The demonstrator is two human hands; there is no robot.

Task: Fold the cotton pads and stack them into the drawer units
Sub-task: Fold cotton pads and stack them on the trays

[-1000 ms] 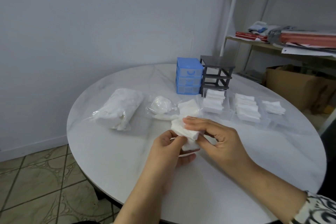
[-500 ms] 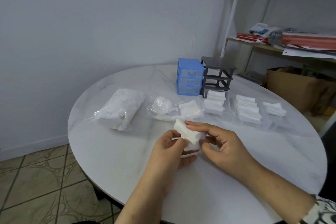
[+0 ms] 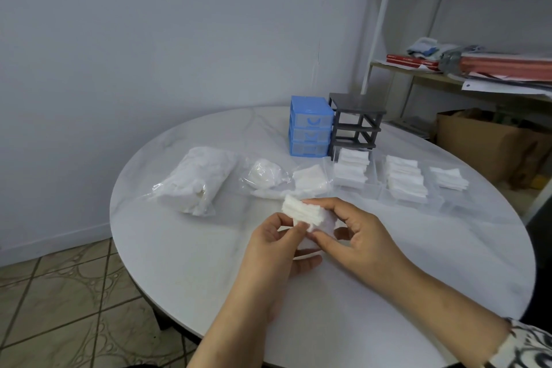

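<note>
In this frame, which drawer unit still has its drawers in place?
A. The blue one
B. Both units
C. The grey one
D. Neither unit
A. The blue drawer unit shows three clear drawer fronts in its frame, while the grey drawer unit beside it is an open frame that you can see through, and clear trays holding stacks of folded pads sit on the table in front of it.

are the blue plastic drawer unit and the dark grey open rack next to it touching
Cannot tell. In the head view the blue plastic drawer unit and dark grey open rack overlap with no gap showing, but contact isn't plain.
</note>
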